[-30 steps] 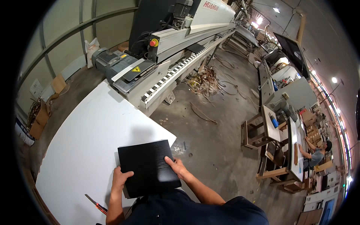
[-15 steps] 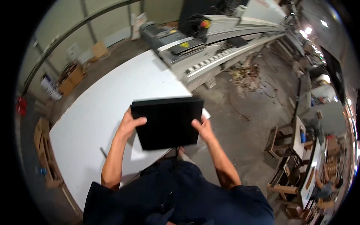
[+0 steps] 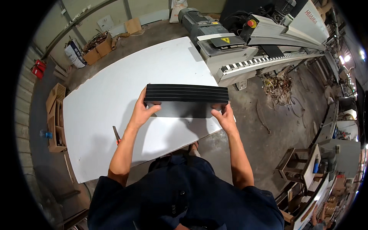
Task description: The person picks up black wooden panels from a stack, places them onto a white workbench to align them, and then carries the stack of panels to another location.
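Note:
A stack of several thin black panels point(image 3: 186, 100) stands tilted on edge over the white table point(image 3: 115, 88), its layered top edges facing me. My left hand point(image 3: 143, 110) grips the stack's left end, thumb on the near face. My right hand point(image 3: 224, 116) grips the right end the same way. The stack's lower edge is near the table's front right part; I cannot tell whether it touches the surface.
A red-handled tool point(image 3: 116, 135) lies on the table left of my left forearm. A long grey machine point(image 3: 245, 46) with a red button adjoins the table's far right. Cardboard boxes point(image 3: 97, 51) and wooden crates point(image 3: 55, 115) stand to the left. Scrap strips point(image 3: 280, 86) litter the floor.
The black panels were lifted off the table's corner and tipped up on edge, both hands shifting to the ends. My view swung left, bringing the table more to the centre.

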`<action>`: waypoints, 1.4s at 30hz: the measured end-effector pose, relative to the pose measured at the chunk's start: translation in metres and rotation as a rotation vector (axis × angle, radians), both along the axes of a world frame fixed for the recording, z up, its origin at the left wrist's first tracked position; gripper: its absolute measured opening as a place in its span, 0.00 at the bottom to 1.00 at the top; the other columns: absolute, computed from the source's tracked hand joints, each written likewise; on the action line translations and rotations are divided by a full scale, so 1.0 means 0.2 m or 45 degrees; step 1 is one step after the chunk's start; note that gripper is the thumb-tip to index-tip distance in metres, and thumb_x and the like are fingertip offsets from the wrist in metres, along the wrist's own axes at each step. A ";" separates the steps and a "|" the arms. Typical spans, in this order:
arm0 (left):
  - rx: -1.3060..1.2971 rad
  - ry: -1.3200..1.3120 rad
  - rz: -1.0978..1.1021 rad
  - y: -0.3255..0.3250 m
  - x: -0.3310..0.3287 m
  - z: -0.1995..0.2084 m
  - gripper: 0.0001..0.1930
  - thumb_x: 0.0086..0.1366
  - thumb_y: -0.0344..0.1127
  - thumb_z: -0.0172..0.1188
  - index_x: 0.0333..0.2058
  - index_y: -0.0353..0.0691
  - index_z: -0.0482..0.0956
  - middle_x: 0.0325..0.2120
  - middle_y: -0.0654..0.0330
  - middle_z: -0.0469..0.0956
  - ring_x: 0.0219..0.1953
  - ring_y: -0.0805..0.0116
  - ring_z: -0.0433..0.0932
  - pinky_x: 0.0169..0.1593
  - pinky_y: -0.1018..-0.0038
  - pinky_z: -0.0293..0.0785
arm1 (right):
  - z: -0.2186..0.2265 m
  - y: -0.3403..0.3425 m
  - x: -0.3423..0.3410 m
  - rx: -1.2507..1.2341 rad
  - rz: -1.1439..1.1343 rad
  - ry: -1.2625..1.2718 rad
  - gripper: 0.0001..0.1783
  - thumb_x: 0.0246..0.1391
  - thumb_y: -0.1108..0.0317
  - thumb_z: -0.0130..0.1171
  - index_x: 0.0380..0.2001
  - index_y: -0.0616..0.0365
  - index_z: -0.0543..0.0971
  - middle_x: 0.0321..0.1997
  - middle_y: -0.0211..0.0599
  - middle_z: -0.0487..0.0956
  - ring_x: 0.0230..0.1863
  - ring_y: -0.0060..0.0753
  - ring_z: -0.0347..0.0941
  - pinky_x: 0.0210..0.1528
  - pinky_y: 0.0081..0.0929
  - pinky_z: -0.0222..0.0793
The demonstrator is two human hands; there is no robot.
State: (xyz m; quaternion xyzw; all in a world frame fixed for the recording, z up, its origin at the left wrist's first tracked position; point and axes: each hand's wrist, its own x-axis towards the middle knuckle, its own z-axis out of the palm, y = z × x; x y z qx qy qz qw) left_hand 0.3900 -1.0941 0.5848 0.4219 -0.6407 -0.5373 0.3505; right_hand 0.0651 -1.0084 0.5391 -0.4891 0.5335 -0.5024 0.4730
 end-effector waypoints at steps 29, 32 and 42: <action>-0.110 0.370 0.302 0.14 -0.12 -0.02 0.32 0.59 0.30 0.58 0.60 0.29 0.56 0.53 0.55 0.67 0.57 0.65 0.64 0.62 0.70 0.55 | 0.04 0.05 0.11 -0.286 -0.268 0.016 0.30 0.61 0.68 0.48 0.63 0.67 0.54 0.66 0.45 0.57 0.66 0.33 0.52 0.65 0.27 0.46; -0.137 0.356 0.307 0.13 -0.13 -0.03 0.32 0.59 0.31 0.59 0.60 0.29 0.56 0.53 0.55 0.67 0.57 0.66 0.64 0.62 0.70 0.55 | 0.03 0.05 0.09 -0.263 -0.258 -0.034 0.30 0.60 0.69 0.47 0.64 0.65 0.53 0.67 0.44 0.56 0.66 0.33 0.52 0.65 0.27 0.46; 0.018 0.267 0.264 0.03 -0.04 -0.24 0.25 0.42 0.19 0.55 0.44 0.34 0.72 0.38 0.62 0.75 0.41 0.70 0.73 0.48 0.74 0.68 | -0.20 -0.01 -0.02 -0.186 0.031 0.166 0.41 0.41 0.66 0.71 0.56 0.62 0.60 0.44 0.35 0.69 0.43 0.24 0.67 0.45 0.25 0.66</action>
